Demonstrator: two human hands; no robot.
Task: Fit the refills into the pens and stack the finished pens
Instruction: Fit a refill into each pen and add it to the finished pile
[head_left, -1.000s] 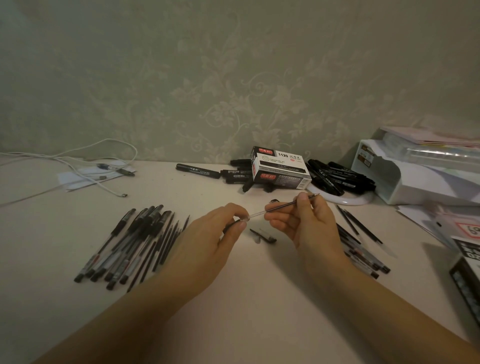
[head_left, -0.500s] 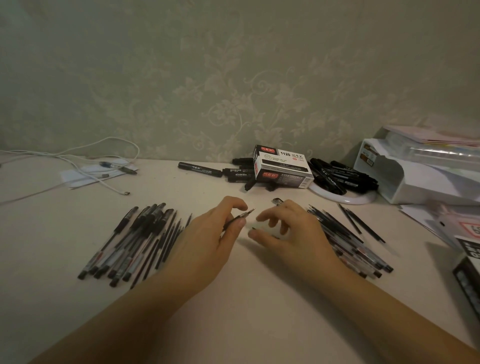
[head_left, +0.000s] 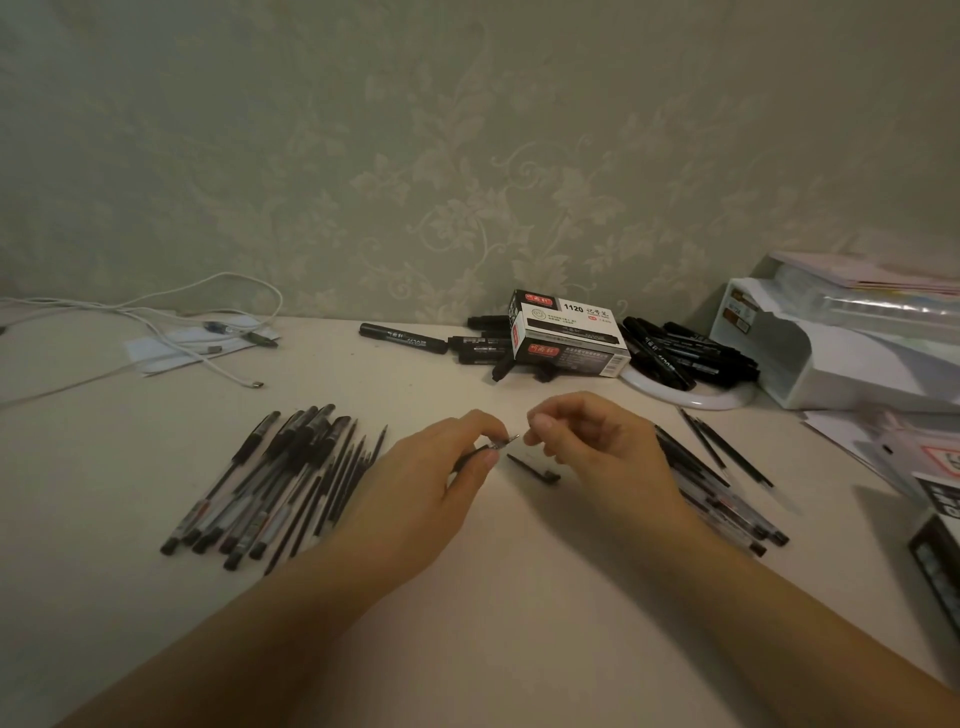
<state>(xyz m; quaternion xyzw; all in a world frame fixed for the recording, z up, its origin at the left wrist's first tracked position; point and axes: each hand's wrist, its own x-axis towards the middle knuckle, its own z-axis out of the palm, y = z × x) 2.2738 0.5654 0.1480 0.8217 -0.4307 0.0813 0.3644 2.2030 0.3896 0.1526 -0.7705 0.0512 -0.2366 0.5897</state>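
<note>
My left hand (head_left: 441, 488) pinches a slim black pen (head_left: 493, 447) between thumb and forefinger, its metal tip pointing right. My right hand (head_left: 597, 447) is just beside it with curled fingers, and its thumb and forefinger meet at that tip. On the table just below the tip lies a small black cap (head_left: 535, 470). A fanned pile of pens (head_left: 270, 483) lies left of my left hand. Behind my right wrist sits another pile of pens (head_left: 722, 509), with loose thin refills (head_left: 727, 447) beyond it.
A marker box (head_left: 566, 332) stands at the back by the wall, with black markers (head_left: 405, 338) beside it and more heaped on a white plate (head_left: 685, 402). A white organiser (head_left: 831, 364) and boxes (head_left: 935, 519) fill the right side. White cables (head_left: 197, 353) trail at the back left.
A second ago my right hand pushed a refill into the pen. It then dropped to the table and has now risen back to the pen's tip. My left hand stayed holding the pen.
</note>
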